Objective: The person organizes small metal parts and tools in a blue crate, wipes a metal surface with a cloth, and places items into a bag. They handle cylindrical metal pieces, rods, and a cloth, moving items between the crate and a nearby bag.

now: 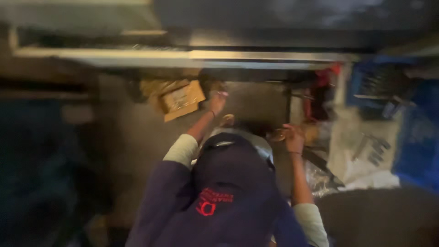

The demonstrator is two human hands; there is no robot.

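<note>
Reaching forward, left hand [217, 101] sits just right of a tan cardboard box [182, 99], fingertips near its right edge; whether they touch or grip it cannot be told through the blur. Box lies tilted on the grey floor [132, 137], long axis running lower left to upper right. Right hand [292, 137] is farther off, closed loosely on a small brownish object [277, 134]. Blue crates [379, 87] stand well apart, right.
</note>
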